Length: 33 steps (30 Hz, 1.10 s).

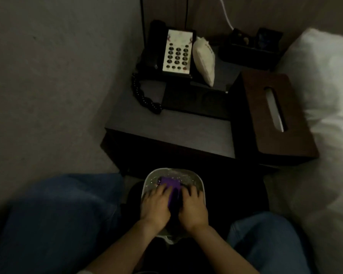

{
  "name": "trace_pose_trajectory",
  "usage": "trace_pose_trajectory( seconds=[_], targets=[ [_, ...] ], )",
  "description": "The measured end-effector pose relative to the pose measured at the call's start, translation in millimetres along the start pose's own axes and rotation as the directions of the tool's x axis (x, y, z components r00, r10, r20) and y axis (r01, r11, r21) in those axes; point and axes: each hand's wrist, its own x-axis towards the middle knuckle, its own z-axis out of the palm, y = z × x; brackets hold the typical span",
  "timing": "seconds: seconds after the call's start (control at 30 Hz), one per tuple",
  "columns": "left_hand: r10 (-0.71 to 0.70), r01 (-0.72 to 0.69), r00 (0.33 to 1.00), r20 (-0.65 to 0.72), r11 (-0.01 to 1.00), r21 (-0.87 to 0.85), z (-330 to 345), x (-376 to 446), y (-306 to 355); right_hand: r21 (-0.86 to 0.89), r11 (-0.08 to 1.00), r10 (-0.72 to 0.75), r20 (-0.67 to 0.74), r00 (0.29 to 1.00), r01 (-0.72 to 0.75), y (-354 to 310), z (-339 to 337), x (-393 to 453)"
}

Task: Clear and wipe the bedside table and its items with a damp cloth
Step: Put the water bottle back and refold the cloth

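A dim view looks down from a person's head at their own two bare hands, which reach into a pale basin (147,180) on the floor between their knees in blue jeans (53,220). A purple cloth (171,184) lies in the basin, in what looks like water. The left hand (156,206) rests on the left side of the cloth with its fingers spread over it; the right hand (193,207) sits just beside it on the right, its fingers curled over the cloth's right edge. The cloth shows between the two hands and sticks out past the fingertips on the far side. How firmly either hand grips it cannot be told in the low light.

Just beyond the basin stands the dark bedside table (166,123). At its far left sits a black telephone (176,50) with a pale keypad, its coiled cord (145,95) trailing toward the near side. A small white pouch (204,62) leans just to the right of the telephone. A flat dark item (196,101) lies in the middle of the table. On the right edge is a brown wooden tissue box (273,113), and at the far right a dark tray (249,52) holding small things too dim to identify. White bedding (325,115) fills the right side.
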Motion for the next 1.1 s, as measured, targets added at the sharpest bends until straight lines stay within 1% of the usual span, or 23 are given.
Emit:
trace_pose_trajectory(
  seconds=[0.07, 0.1, 0.17, 0.27, 0.33, 0.4, 0.43, 0.47, 0.5, 0.53, 0.57, 0.63, 0.67, 0.7, 0.73, 0.77, 0.83, 0.9, 0.93, 1.0, 1.03, 1.07, 1.1],
  targets=[
    [0.112, -0.148, 0.978, 0.178, 0.968, 0.205, 12, 0, -4, -0.202, 0.961, -0.161, 0.145, 0.976, 0.188, 5, 10, 4],
    [0.105, -0.175, 0.961, 0.255, 0.948, 0.267, 17, 0, -5, -0.251, 0.941, -0.171, 0.221, 0.960, 0.225, 7, 15, 6],
    [0.054, -0.159, 0.945, 0.323, 0.938, 0.308, 28, 4, -7, -0.276, 0.933, -0.146, 0.296, 0.944, 0.231, 12, 24, 10],
    [0.034, -0.141, 0.937, 0.347, 0.947, 0.290, 38, 8, -11, -0.249, 0.941, -0.139, 0.331, 0.933, 0.229, 16, 37, 12],
    [0.043, -0.105, 0.955, 0.292, 0.975, 0.198, 40, 8, -11, -0.245, 0.943, -0.131, 0.349, 0.928, 0.225, 19, 44, 11],
    [-0.005, 0.006, 0.994, 0.105, 1.000, -0.013, 42, 9, -4, -0.237, 0.945, -0.134, 0.346, 0.929, 0.224, 21, 47, 12],
    [-0.089, 0.088, 0.996, 0.001, 0.986, -0.140, 43, 10, 0, -0.230, 0.947, -0.136, 0.346, 0.928, 0.224, 21, 48, 13],
    [-0.206, 0.180, 0.976, -0.074, 0.948, -0.264, 43, 12, 5, -0.222, 0.949, -0.135, 0.353, 0.926, 0.223, 21, 49, 13],
    [-0.331, 0.271, 0.939, -0.098, 0.881, -0.388, 44, 16, 7, -0.208, 0.954, -0.130, 0.365, 0.922, 0.217, 20, 50, 14],
    [-0.438, 0.345, 0.897, -0.060, 0.779, -0.523, 44, 20, 7, -0.190, 0.959, -0.124, 0.377, 0.918, 0.208, 19, 49, 14],
    [-0.510, 0.395, 0.860, 0.019, 0.640, -0.660, 42, 26, 6, -0.166, 0.966, -0.120, 0.387, 0.914, 0.196, 17, 47, 13],
    [-0.555, 0.439, 0.807, 0.204, 0.331, -0.836, 40, 39, 0, -0.083, 0.985, -0.108, 0.382, 0.918, 0.150, 15, 45, 12],
    [-0.553, 0.474, 0.781, 0.290, 0.222, -0.852, 38, 42, -3, -0.024, 0.993, -0.099, 0.364, 0.926, 0.115, 13, 44, 10],
    [-0.539, 0.512, 0.762, 0.359, 0.161, -0.844, 38, 43, -6, 0.046, 0.996, -0.084, 0.341, 0.936, 0.073, 13, 43, 9],
    [-0.515, 0.546, 0.755, 0.406, 0.150, -0.824, 38, 43, -8, 0.118, 0.993, -0.061, 0.321, 0.945, 0.024, 12, 42, 7],
    [-0.484, 0.567, 0.761, 0.431, 0.173, -0.806, 37, 41, -8, 0.189, 0.982, -0.036, 0.301, 0.953, -0.022, 11, 41, 6],
    [-0.445, 0.559, 0.795, 0.413, 0.270, -0.784, 37, 38, -7, 0.336, 0.934, 0.030, 0.261, 0.965, -0.120, 12, 40, 6],
    [-0.428, 0.535, 0.824, 0.370, 0.375, -0.757, 28, 35, -1, 0.494, 0.833, 0.148, 0.232, 0.961, -0.248, 12, 37, 7],
    [-0.421, 0.520, 0.836, 0.352, 0.400, -0.755, 23, 34, 1, 0.606, 0.727, 0.227, 0.230, 0.946, -0.322, 11, 35, 8],
    [-0.404, 0.509, 0.843, 0.355, 0.387, -0.769, 6, 28, 8, 0.811, 0.402, 0.363, 0.284, 0.887, -0.425, 7, 26, 7],
    [-0.386, 0.505, 0.846, 0.368, 0.361, -0.784, -4, 24, 12, 0.862, 0.241, 0.394, 0.334, 0.856, -0.446, 5, 21, 4],
    [-0.369, 0.500, 0.850, 0.377, 0.336, -0.798, -13, 20, 14, 0.879, 0.120, 0.396, 0.385, 0.834, -0.462, 3, 15, 0],
    [-0.351, 0.493, 0.854, 0.383, 0.317, -0.810, -20, 17, 16, 0.877, 0.039, 0.383, 0.430, 0.818, -0.479, 2, 11, -5]
  ],
)
